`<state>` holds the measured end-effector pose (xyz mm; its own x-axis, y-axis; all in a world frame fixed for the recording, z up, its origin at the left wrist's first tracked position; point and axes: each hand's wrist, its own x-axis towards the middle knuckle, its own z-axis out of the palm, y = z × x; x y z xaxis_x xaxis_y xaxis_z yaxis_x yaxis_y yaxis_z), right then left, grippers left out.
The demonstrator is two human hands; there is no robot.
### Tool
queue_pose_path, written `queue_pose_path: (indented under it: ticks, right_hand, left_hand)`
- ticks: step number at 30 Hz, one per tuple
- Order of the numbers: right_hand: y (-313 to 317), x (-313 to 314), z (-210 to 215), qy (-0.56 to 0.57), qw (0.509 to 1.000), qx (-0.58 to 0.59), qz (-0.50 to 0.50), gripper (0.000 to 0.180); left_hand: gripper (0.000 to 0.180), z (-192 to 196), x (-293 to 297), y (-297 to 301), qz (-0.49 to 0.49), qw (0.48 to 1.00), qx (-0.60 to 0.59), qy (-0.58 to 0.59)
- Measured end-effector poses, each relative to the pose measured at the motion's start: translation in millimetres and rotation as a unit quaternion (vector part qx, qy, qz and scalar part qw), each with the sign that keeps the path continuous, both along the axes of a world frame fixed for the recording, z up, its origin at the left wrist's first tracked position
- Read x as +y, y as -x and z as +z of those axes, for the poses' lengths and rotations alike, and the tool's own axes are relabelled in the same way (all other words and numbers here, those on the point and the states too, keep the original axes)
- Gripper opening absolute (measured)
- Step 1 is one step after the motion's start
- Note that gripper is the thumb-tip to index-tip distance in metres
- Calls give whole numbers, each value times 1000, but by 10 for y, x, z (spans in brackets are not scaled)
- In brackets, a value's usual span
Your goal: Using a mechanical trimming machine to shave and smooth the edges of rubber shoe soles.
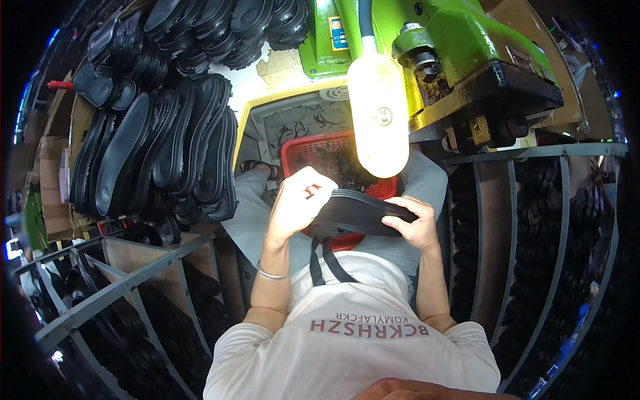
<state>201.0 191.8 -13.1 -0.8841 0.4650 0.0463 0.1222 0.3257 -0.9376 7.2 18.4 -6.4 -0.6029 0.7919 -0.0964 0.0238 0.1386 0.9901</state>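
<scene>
A black shoe sole (363, 212) is held level over my lap, its ridged edge facing away from me. My right hand (415, 223) grips its right end, thumb on top and fingers round the far edge. At the other end, my left hand (301, 203) is closed, with thumb and forefinger pinching at the sole's edge; its other fingers are curled in. Beneath the sole is a red plastic basket (290, 157) between my knees, with dark scraps in it, partly hidden by the sole and my hands.
Black soles (170, 143) lie in stacked rows at the left. A green machine (460, 53) stands ahead on the right, and a lit lamp (379, 113) hangs close above my hands. Metal racks (510, 220) holding more soles flank me; another rack (127, 283) is at the left.
</scene>
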Motion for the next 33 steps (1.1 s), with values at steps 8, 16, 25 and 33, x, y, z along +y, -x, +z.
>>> queue_pose_path:
  ticks: [8, 16, 25, 33]
  right_hand:
    - [120, -19, -21, 23, 1000, -10, 15, 30]
    - [319, 99, -79, -243, 970, -24, 6, 84]
    - [250, -786, 1425, 269, 885, 347, 153, 80]
    - [674, -1300, 1781, 341, 648, 677, 73, 27]
  left_hand:
    - [8, -26, -73, 54, 30, 999, 37, 11]
    - [19, 146, -223, 86, 251, 906, 335, 71]
    - [44, 710, -1550, 1091, 529, 505, 627, 268]
    - [66, 855, -2226, 1658, 436, 658, 520, 326]
